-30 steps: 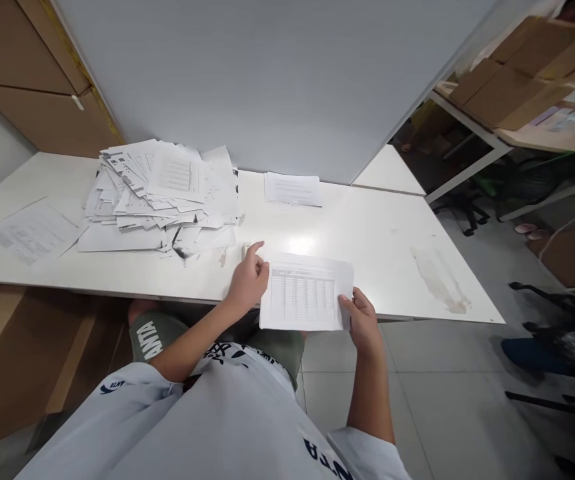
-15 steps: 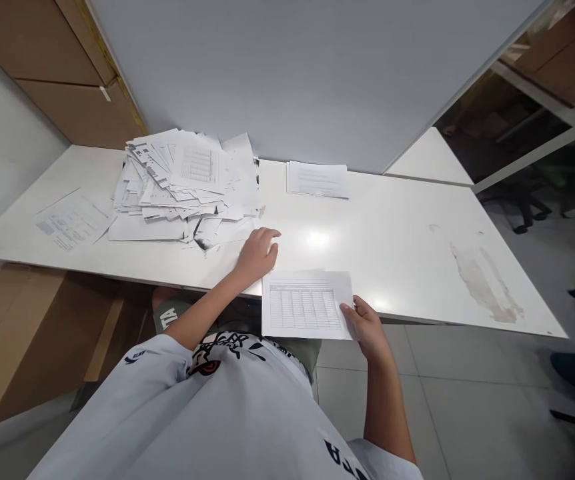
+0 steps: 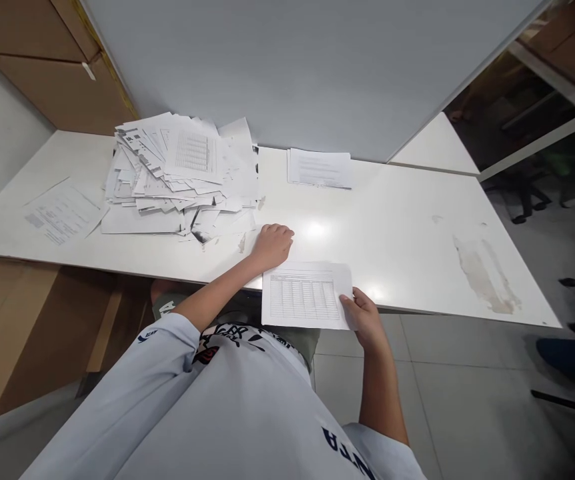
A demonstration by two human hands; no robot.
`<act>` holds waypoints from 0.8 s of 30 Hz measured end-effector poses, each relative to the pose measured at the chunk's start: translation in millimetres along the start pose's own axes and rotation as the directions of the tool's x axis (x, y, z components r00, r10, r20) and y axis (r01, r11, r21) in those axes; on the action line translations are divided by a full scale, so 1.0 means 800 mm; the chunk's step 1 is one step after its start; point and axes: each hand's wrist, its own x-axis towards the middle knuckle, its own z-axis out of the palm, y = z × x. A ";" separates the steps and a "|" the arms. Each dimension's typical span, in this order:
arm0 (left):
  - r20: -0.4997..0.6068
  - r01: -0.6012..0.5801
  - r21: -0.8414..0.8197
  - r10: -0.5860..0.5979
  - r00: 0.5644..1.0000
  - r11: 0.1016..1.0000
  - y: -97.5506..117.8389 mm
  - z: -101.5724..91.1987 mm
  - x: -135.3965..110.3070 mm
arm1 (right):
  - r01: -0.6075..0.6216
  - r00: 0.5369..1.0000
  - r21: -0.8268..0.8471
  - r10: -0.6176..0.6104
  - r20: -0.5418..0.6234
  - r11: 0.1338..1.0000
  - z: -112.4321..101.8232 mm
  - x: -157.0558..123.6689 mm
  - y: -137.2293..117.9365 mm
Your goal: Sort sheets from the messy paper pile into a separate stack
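Note:
In my right hand (image 3: pixel 366 320) is a sheet of paper (image 3: pixel 302 297) printed with a table, thumb on top and fingers beneath its right edge. Whether more sheets lie under it I cannot tell. The paper reaches over the front edge of the white desk (image 3: pixel 407 240). My left hand (image 3: pixel 273 247) rests low over the desk just beyond the paper's far left corner, knuckles up and fingers curled in. Its fingertips are partly hidden, and nothing shows in them.
A messy heap of printed papers (image 3: pixel 182 167) lies at the back left, with a loose sheet (image 3: pixel 65 210) beside it. A neat paper stack (image 3: pixel 319 167) sits against the grey partition (image 3: pixel 307 73). Cardboard boxes (image 3: pixel 42 80) stand far left; a worn patch (image 3: pixel 487 273) marks the desk's right.
My left hand has moved right along the desk, and its fingers have curled in. My right hand still holds the paper in nearly the same place. The view has tilted slightly.

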 end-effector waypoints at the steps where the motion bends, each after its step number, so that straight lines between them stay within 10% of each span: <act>1: -0.011 0.003 0.001 -0.003 1.000 1.000 0.000 0.001 -0.001 | -0.004 1.000 0.000 0.004 0.001 1.000 0.000 -0.001 -0.001; 17: -0.153 0.048 0.003 -0.047 0.987 0.999 0.008 0.016 -0.011 | -0.022 1.000 0.026 0.022 0.004 0.999 0.006 -0.002 -0.006; 24: -0.233 0.047 -0.232 -0.103 0.967 0.971 0.004 -0.036 -0.045 | 0.075 0.988 -0.021 -0.077 -0.132 0.997 -0.040 0.001 -0.034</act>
